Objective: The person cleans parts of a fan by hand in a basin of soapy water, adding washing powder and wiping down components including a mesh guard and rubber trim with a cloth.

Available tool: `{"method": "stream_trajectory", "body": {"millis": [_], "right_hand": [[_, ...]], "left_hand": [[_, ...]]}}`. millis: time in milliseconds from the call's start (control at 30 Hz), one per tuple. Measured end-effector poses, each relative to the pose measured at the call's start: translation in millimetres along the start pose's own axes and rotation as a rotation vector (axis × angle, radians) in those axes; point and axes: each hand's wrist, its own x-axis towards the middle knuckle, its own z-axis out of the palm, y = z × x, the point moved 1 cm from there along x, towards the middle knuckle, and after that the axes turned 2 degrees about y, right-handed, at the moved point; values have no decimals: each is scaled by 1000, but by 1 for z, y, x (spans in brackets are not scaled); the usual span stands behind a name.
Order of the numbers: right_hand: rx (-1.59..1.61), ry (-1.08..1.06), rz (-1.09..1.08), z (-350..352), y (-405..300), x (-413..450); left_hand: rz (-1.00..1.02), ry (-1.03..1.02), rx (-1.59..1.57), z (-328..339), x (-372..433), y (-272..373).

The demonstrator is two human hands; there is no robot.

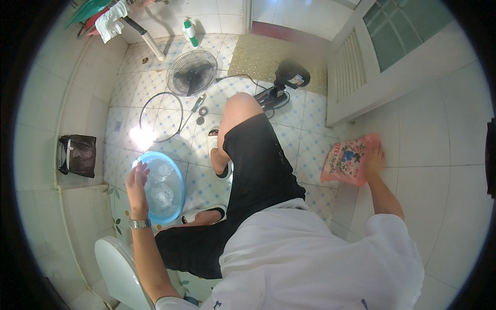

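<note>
Out to my right side, my right hand (375,159) grips one end of a pink printed plastic bag (341,162), which bears writing and a flower pattern. It looks like a washing powder bag. My left hand (136,188), wearing a metal-band watch on the wrist, hovers over the left side of a light blue plastic basin (183,186). Nothing is in it and its fingers are apart. Water with patches of white foam (162,197) fills the basin on the tiled floor.
A fan grille with dark blades (192,73), a wire ring (183,112), a screwdriver (198,104) and the fan's motor head (292,74) lie ahead. Also around are a green-and-white pump bottle (190,34), toilet lid (116,267), black bag (81,157), mat (267,58) and door (372,85).
</note>
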Motion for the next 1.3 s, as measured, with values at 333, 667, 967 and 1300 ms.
{"method": "stream_trajectory", "body": {"millis": [333, 667, 967, 1300], "right_hand": [[477, -414, -61, -41, -81, 44], [1273, 11, -356, -176, -259, 215], [1544, -92, -607, -371, -414, 302], [1224, 215, -780, -541, -597, 480]], "left_hand": [[23, 106, -77, -28, -25, -8], [107, 283, -28, -77, -40, -27], [130, 426, 90, -86, -21, -109], [169, 450, 382, -84, -10, -42]]}}
